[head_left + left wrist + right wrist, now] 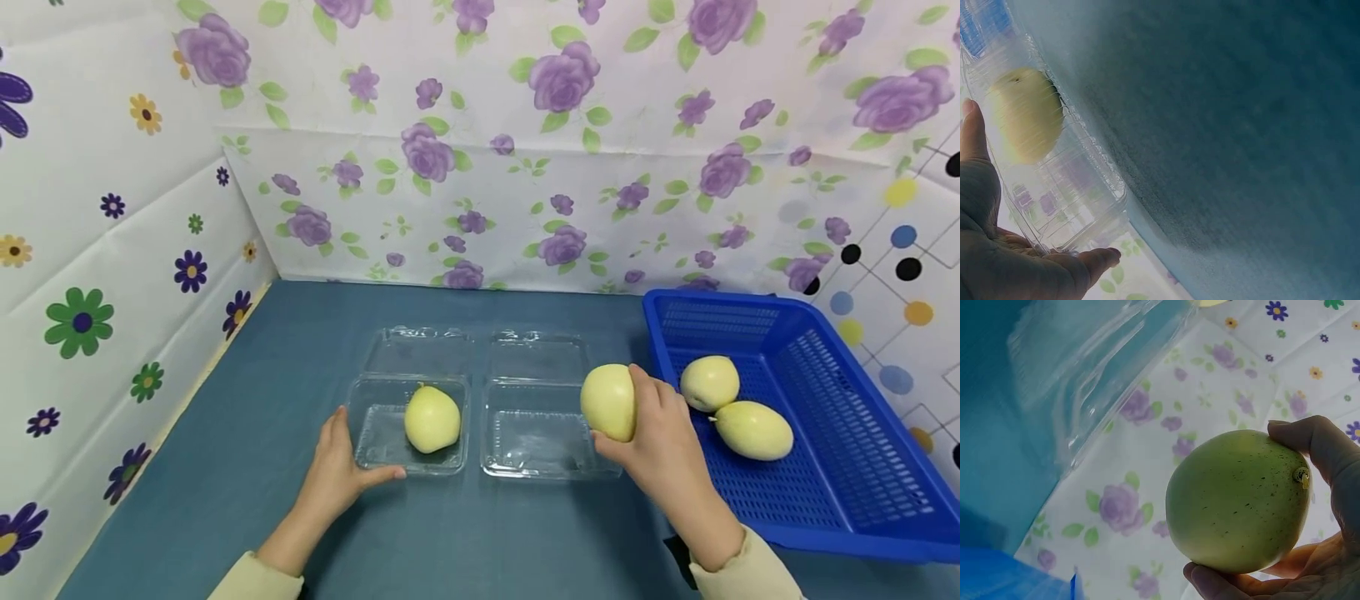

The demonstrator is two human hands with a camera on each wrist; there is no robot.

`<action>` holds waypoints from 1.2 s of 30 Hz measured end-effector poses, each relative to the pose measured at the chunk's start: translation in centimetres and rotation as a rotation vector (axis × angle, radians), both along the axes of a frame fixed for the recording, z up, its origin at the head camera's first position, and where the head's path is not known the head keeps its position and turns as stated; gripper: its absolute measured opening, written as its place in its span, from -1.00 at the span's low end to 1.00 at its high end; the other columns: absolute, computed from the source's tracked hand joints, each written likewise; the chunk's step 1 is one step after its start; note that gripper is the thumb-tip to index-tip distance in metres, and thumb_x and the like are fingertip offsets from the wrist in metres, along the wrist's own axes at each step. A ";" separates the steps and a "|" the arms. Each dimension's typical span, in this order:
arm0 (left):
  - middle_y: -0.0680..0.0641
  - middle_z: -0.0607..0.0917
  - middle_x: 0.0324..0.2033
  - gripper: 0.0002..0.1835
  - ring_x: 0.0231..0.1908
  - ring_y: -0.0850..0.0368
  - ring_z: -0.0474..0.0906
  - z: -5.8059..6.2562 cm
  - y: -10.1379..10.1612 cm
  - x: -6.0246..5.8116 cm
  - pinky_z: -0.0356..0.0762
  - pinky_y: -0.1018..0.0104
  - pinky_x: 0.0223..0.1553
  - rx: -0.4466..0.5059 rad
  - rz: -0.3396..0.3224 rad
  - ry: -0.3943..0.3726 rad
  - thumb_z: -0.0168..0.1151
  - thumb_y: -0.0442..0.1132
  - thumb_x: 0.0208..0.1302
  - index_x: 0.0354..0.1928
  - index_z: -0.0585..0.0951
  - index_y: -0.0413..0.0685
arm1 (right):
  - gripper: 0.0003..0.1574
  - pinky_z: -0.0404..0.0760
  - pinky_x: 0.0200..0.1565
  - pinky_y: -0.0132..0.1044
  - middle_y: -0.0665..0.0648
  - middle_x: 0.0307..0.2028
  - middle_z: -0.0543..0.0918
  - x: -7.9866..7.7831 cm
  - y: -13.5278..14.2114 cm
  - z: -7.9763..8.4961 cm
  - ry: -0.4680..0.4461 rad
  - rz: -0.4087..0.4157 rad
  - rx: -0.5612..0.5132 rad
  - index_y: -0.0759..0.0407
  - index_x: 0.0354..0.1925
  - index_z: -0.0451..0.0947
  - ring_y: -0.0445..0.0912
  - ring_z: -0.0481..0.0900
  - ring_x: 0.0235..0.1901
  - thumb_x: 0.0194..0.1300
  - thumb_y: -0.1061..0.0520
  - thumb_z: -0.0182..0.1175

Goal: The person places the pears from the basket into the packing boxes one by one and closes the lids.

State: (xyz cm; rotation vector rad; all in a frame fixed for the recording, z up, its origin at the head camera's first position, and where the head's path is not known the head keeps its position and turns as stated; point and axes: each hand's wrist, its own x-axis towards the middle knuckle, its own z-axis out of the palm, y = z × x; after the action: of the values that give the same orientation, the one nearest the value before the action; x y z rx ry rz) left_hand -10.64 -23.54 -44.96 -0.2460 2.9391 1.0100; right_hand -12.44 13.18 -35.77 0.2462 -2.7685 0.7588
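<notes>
Grasping a pale yellow fruit (606, 402) between curled fingers and thumb, the right hand (663, 437) holds it near the right edge of the right clear container (534, 440), beside the blue basket (798, 496). On the desk (510, 542), the left hand (336, 471), fingers extended, touches the front left corner of the left clear container (378, 427), where another fruit (432, 418) sits.

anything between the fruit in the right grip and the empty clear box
Nothing visible: the clear box is open, its lid folded back, and the fruit in the right grip overlaps the box's right edge in the head view.
</notes>
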 end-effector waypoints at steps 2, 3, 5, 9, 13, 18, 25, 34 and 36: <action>-0.53 -0.03 0.36 0.46 0.32 -0.51 0.00 0.0 0.0 -0.1 0.24 -0.32 0.19 0.001 0.002 -0.004 0.52 0.26 -0.28 0.41 -0.14 -0.50 | 0.09 0.47 -0.14 0.24 0.48 0.08 0.41 -0.1 -0.6 -0.1 0.003 0.009 -0.009 0.36 0.30 0.20 0.35 0.39 0.01 -0.13 0.10 0.49; -0.53 -0.03 0.36 0.46 0.32 -0.51 0.00 0.0 0.0 -0.1 0.24 -0.32 0.19 0.000 0.003 -0.004 0.51 0.27 -0.28 0.41 -0.14 -0.49 | 0.09 0.48 -0.13 0.24 0.48 0.08 0.42 -0.1 -0.9 -0.2 0.006 0.015 -0.013 0.36 0.30 0.20 0.35 0.39 0.01 -0.14 0.10 0.49; -0.53 -0.02 0.36 0.46 0.32 -0.51 0.00 -0.1 0.0 -0.1 0.25 -0.32 0.19 -0.005 0.008 -0.003 0.51 0.27 -0.29 0.42 -0.14 -0.49 | 0.09 0.48 -0.13 0.23 0.48 0.07 0.43 -0.3 -1.6 -0.3 0.016 0.027 -0.021 0.37 0.29 0.22 0.35 0.40 0.00 -0.15 0.09 0.50; -0.53 0.00 0.35 0.45 0.32 -0.51 0.00 -0.1 0.0 -0.1 0.24 -0.32 0.19 -0.014 0.013 0.016 0.53 0.25 -0.29 0.41 -0.11 -0.50 | 0.10 0.51 -0.14 0.21 0.46 0.05 0.46 -0.6 -2.9 -0.6 0.041 0.046 -0.031 0.36 0.28 0.23 0.32 0.43 -0.03 -0.18 0.07 0.52; -0.54 0.01 0.35 0.44 0.32 -0.51 0.01 -0.2 0.0 -0.1 0.25 -0.31 0.19 -0.023 0.008 0.027 0.53 0.24 -0.29 0.40 -0.10 -0.52 | 0.09 0.54 -0.15 0.20 0.45 0.04 0.47 -0.8 -3.9 -0.7 0.050 0.053 -0.041 0.35 0.28 0.24 0.29 0.44 -0.04 -0.17 0.10 0.52; -0.54 0.02 0.34 0.44 0.31 -0.51 0.02 -0.3 0.0 -0.1 0.26 -0.31 0.19 -0.031 0.009 0.033 0.54 0.24 -0.30 0.40 -0.09 -0.53 | 0.07 0.54 -0.14 0.19 0.43 0.05 0.46 -1.2 -5.1 -0.7 0.027 0.063 -0.059 0.34 0.29 0.24 0.27 0.44 -0.02 -0.13 0.09 0.51; -0.55 0.02 0.34 0.43 0.32 -0.51 0.01 -0.2 0.0 -0.2 0.23 -0.30 0.21 -0.029 0.004 0.050 0.56 0.20 -0.30 0.39 -0.09 -0.55 | 0.11 0.55 -0.12 0.15 0.39 0.07 0.47 -1.5 -7.2 -0.7 0.019 0.081 -0.075 0.29 0.30 0.24 0.23 0.44 -0.01 -0.16 0.04 0.53; -0.56 0.03 0.34 0.44 0.31 -0.52 0.03 -0.3 0.0 -0.1 0.26 -0.31 0.18 -0.030 0.010 0.044 0.54 0.25 -0.31 0.39 -0.08 -0.54 | 0.11 0.57 -0.15 0.10 0.37 0.09 0.45 -1.2 -10.6 -0.9 0.005 0.145 -0.111 0.28 0.33 0.22 0.20 0.44 0.01 -0.11 0.03 0.53; -0.56 0.04 0.33 0.45 0.30 -0.52 0.04 -0.3 0.0 -0.1 0.27 -0.31 0.18 -0.032 0.012 0.044 0.53 0.26 -0.32 0.39 -0.08 -0.54 | 0.11 0.57 -0.15 0.09 0.36 0.09 0.45 -1.1 -11.3 -1.0 -0.002 0.158 -0.120 0.28 0.33 0.21 0.20 0.45 0.01 -0.10 0.02 0.52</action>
State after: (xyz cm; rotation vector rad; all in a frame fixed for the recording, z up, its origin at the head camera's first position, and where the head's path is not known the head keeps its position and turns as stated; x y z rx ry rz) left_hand -10.72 -23.57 -45.29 -0.2456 2.9987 0.9823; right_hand -13.55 1.90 -36.74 0.4450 -2.7169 0.9598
